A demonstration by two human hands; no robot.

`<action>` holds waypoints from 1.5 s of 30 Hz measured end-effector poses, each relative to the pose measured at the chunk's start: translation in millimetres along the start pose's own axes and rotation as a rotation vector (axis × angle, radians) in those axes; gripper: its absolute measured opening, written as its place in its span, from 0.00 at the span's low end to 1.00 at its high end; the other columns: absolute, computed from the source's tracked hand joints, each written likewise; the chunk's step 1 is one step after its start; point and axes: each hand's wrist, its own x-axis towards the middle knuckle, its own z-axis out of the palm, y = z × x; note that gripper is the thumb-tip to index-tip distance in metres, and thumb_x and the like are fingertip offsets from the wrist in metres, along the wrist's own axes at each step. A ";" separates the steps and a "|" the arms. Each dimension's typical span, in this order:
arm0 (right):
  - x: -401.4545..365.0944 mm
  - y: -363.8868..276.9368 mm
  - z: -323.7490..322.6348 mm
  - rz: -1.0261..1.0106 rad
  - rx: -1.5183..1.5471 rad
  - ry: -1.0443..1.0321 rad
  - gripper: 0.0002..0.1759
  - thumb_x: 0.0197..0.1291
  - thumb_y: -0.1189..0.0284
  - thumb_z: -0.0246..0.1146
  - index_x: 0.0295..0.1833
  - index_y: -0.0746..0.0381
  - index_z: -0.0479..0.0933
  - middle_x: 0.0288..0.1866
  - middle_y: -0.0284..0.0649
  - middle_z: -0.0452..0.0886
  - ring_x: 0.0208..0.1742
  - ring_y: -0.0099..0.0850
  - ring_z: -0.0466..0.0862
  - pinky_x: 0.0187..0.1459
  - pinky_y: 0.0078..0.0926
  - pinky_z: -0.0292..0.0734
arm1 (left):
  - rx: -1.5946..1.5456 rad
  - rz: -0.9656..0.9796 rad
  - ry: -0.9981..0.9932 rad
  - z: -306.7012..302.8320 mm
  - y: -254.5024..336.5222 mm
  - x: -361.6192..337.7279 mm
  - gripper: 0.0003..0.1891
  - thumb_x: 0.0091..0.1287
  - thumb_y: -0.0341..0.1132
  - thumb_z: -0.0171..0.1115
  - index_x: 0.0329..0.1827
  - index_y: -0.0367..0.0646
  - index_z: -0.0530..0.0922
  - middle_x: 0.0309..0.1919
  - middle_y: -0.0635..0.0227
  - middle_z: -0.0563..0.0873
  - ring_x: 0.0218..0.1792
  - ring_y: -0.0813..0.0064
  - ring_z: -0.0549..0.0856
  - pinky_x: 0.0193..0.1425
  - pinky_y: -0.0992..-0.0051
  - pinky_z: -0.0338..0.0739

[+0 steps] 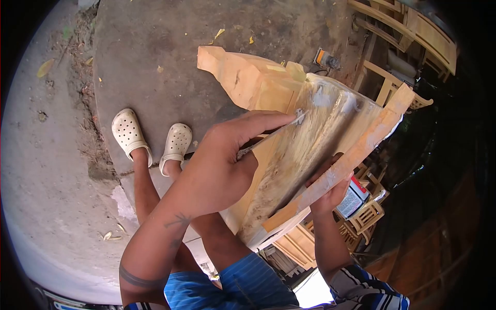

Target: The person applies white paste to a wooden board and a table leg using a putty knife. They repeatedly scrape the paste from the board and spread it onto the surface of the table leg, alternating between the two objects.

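Note:
My left hand (227,155) is closed around a thin flat tool, with the index finger stretched along it. The tool's tip, with whitish paste on it, is at the brown weathered face of a wooden piece (289,150). Pale paste patches (323,97) mark that face near its upper end. My right hand (330,194) grips the long raised edge board (343,165) of the same piece, fingers partly hidden behind it. Grey smears run along this board. A shaped light-wood part (253,77) forms the upper left end.
Beside my right hand is a white and red can (354,197). An orange and grey power tool (326,58) lies on the concrete floor (150,41). Wooden chairs and frames (390,82) stand at the right. My feet in cream clogs (128,129) are at the left.

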 end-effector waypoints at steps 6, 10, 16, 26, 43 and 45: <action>-1.7 4.0 -5.8 0.014 -0.003 -0.006 0.32 0.75 0.47 0.32 0.55 0.65 0.66 0.21 0.36 0.71 0.15 0.21 0.68 0.17 0.15 0.65 | 0.219 0.091 0.189 37.7 4.4 3.3 0.36 0.46 0.10 0.44 0.64 0.34 0.73 0.61 0.49 0.77 0.65 0.57 0.76 0.69 0.71 0.65; -4.5 18.4 -11.8 -0.001 0.010 0.040 0.31 0.75 0.47 0.33 0.55 0.65 0.66 0.22 0.37 0.72 0.16 0.22 0.70 0.18 0.16 0.66 | 0.414 0.073 0.349 73.6 3.3 3.3 0.36 0.43 0.14 0.58 0.63 0.33 0.73 0.59 0.53 0.77 0.58 0.50 0.77 0.62 0.62 0.74; -2.9 10.8 -7.4 -0.007 0.017 -0.004 0.30 0.75 0.48 0.33 0.54 0.65 0.66 0.25 0.37 0.74 0.17 0.23 0.73 0.19 0.18 0.70 | 0.141 0.001 0.003 29.8 8.9 -21.7 0.37 0.43 0.10 0.45 0.63 0.36 0.76 0.60 0.53 0.78 0.64 0.58 0.77 0.68 0.70 0.67; -3.7 9.7 -10.0 0.043 0.049 0.004 0.30 0.74 0.47 0.36 0.54 0.65 0.66 0.24 0.37 0.72 0.20 0.22 0.70 0.21 0.18 0.68 | 0.062 0.119 -0.017 -19.2 -9.5 28.6 0.38 0.43 0.09 0.40 0.59 0.39 0.80 0.58 0.57 0.82 0.64 0.64 0.78 0.69 0.74 0.66; -1.9 -0.8 -9.2 0.146 0.712 -0.138 0.19 0.74 0.65 0.48 0.57 0.72 0.62 0.29 0.55 0.76 0.26 0.43 0.84 0.32 0.38 0.87 | -0.234 -0.169 -0.051 -22.3 -9.5 5.5 0.31 0.49 0.13 0.45 0.58 0.37 0.79 0.45 0.61 0.87 0.43 0.78 0.84 0.49 0.81 0.76; -6.6 -3.2 -10.8 0.163 0.703 -0.117 0.20 0.75 0.64 0.46 0.58 0.72 0.62 0.29 0.56 0.76 0.26 0.42 0.84 0.32 0.37 0.87 | -0.196 -0.223 -0.022 -26.3 -2.8 12.5 0.31 0.51 0.12 0.45 0.60 0.36 0.79 0.52 0.62 0.85 0.53 0.77 0.81 0.59 0.78 0.73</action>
